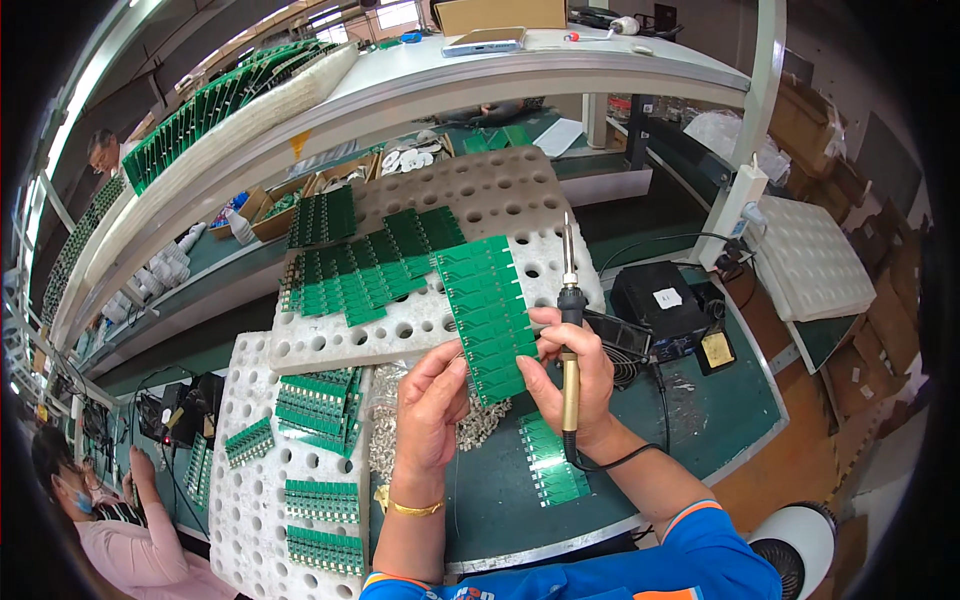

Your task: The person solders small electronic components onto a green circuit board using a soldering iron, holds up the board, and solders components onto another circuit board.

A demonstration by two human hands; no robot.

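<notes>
A green circuit board panel (485,315), tall and scored into several strips, is held up in front of me, slightly tilted. My left hand (430,405) pinches its left edge between thumb and fingers. At the lower right edge, the thumb and fingers of my right hand (580,375) grip the panel. That same hand also holds a soldering iron (571,385), tip up, its black cord looping beneath the wrist. Under the panel, small pale metal parts (482,428) lie heaped on the green mat. Another green board panel (550,465) rests flat below my right hand.
White foam trays with holes (255,370) carry several green boards (365,265). A black soldering station (660,305) stands to the right, a yellow sponge (717,350) beside it. A raised white shelf (400,70) spans the back. Another person (130,540) sits at the lower left.
</notes>
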